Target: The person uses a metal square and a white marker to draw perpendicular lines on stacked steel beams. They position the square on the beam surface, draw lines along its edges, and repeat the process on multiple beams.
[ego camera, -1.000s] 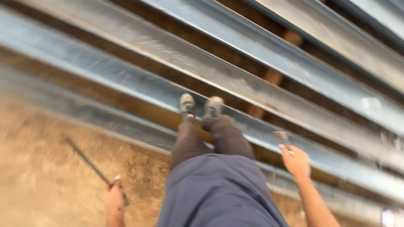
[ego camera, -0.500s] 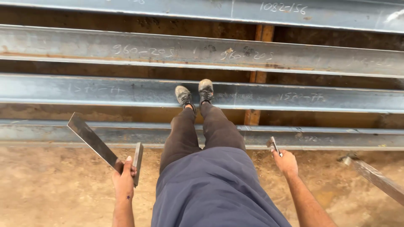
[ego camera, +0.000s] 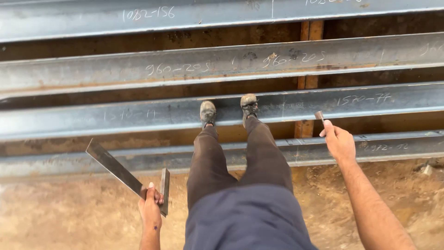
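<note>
My left hand [ego camera: 151,203] grips a steel try square [ego camera: 121,172] at its corner; the long blade points up and left, the short leg hangs beside my thumb. My right hand [ego camera: 339,141] is raised at the right and pinches a small grey marking stick [ego camera: 319,115], tip up. Between my hands are my own legs in dark trousers, and both my shoes [ego camera: 229,110] stand on a long steel beam [ego camera: 115,118].
Several long grey steel beams [ego camera: 231,62] lie side by side across the view, with chalk writing on them. They rest on a rusty cross support [ego camera: 307,83]. Sandy ground [ego camera: 55,213] lies below the nearest beam [ego camera: 393,148].
The view has steadied and drawn closer to the beams. My right hand has risen with the marking stick. My left hand still holds the square, now slightly higher.
</note>
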